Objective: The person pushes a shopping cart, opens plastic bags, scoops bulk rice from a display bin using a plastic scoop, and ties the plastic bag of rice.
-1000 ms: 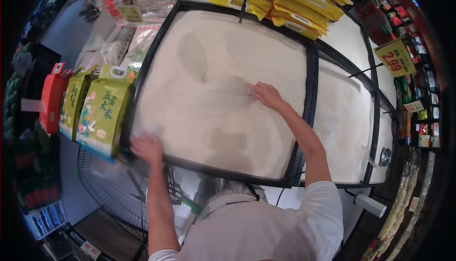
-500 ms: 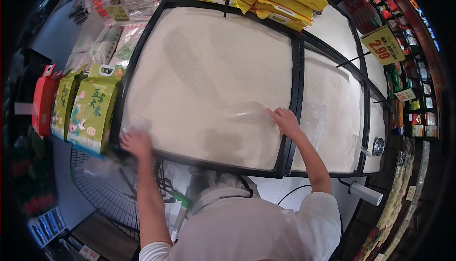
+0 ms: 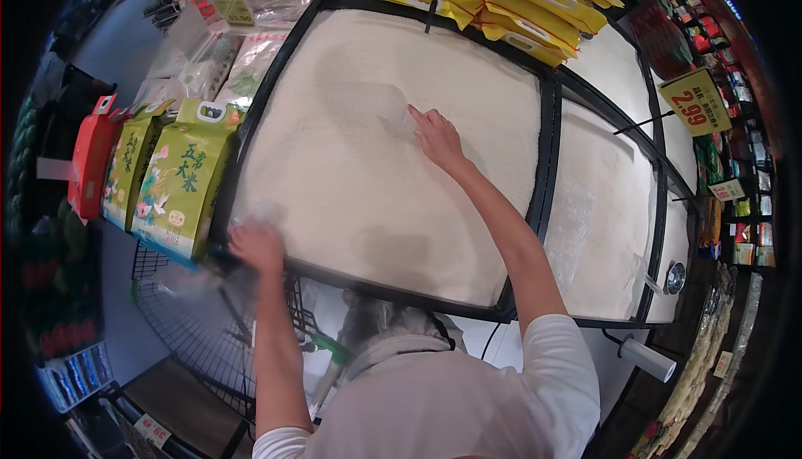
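Observation:
My right hand (image 3: 439, 140) is closed on the back end of a clear plastic scoop (image 3: 373, 100), which lies against the white rice (image 3: 443, 217) in the upper middle of a black-rimmed bin (image 3: 393, 294). My left hand (image 3: 257, 246), smeared by motion, is at the bin's near left corner. Its fingers seem closed on a thin clear plastic bag (image 3: 261, 210), part of which shows above the fingers. A filmy, blurred piece of plastic also hangs below that hand, over the cart. Whether the scoop has rice in it I cannot tell.
Green rice bags (image 3: 185, 183) stand at the bin's left edge, and yellow bags (image 3: 535, 20) are stacked behind. A wire shopping cart (image 3: 192, 325) is below left. More rice bins adjoin on the right, with a metal scoop (image 3: 675, 277) and a price sign (image 3: 695, 101).
My right hand has carried the scoop up and left, from the bin's right side to its upper middle. My left hand stays near the bin's left corner. The view has shifted slightly.

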Motion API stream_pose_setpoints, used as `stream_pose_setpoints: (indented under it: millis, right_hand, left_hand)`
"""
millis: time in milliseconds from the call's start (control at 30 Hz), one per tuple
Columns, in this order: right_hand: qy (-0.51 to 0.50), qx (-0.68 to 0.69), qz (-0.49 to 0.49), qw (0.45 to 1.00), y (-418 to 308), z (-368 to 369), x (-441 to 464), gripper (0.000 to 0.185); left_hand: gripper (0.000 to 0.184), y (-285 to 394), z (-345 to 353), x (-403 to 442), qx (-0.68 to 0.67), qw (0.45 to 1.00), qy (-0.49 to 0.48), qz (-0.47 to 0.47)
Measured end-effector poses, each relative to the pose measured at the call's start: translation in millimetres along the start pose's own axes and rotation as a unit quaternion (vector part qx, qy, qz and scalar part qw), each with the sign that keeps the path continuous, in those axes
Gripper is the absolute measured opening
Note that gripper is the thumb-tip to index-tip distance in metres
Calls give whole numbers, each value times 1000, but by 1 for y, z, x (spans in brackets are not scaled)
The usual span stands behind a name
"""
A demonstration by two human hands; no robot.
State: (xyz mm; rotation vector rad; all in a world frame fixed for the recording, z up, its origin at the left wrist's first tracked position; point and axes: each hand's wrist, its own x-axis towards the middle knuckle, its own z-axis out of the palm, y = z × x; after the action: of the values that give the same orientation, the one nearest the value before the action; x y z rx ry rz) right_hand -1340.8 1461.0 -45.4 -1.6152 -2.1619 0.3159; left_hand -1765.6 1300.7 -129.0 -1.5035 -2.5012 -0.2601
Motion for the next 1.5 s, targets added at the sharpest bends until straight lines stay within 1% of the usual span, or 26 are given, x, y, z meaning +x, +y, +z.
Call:
stream_pose_setpoints:
  millis: [100,133,233,300,400,500,600,900,1033,1133,1233,1333,1400,1500]
  right_hand:
    - [4,-14,1,1000,-13,24,55,58]
    - [9,-19,0,1000,-17,31,70,59]
    - [18,-43,4,999,-25,54,111,60]
    - [17,-68,17,997,-30,68,132,60]
    - [-12,-93,41,995,-37,80,151,60]
    - [-21,-123,13,992,-40,86,156,62]
    - [-53,-121,-7,991,-39,84,151,64]
    - [-92,-85,-78,989,-28,54,91,71]
    - [-119,-78,-105,984,-23,45,50,70]
    - [-141,-80,-120,979,-22,36,9,69]
    - [-144,-74,-135,978,-18,26,-30,69]
    - [-137,-79,-154,975,-8,15,-68,69]
    - [-135,-88,-159,974,-2,5,-92,69]
    - [-144,-89,-138,976,5,-15,-127,69]
  left_hand:
    - [42,-3,2,1,25,1000,5,7]
    - [41,-3,1,1,7,1000,-7,7]
    - [41,-2,0,2,1,1000,7,6]
    - [40,-2,1,1,-17,1000,-5,-11]
    - [39,-1,0,2,-35,999,3,-21]
    - [40,1,-5,3,-53,998,-22,-31]
    - [40,3,-9,3,-49,998,-17,-30]
    - [38,3,-5,2,-13,1000,20,-11]
    - [37,0,0,0,-5,1000,24,-5]
    - [38,-3,4,-1,0,999,46,9]
    - [39,-2,3,0,1,1000,24,0]
    - [40,-1,2,0,-1,1000,28,0]
    - [40,-2,2,0,13,1000,15,1]
    - [42,-2,2,0,14,1000,-10,-11]
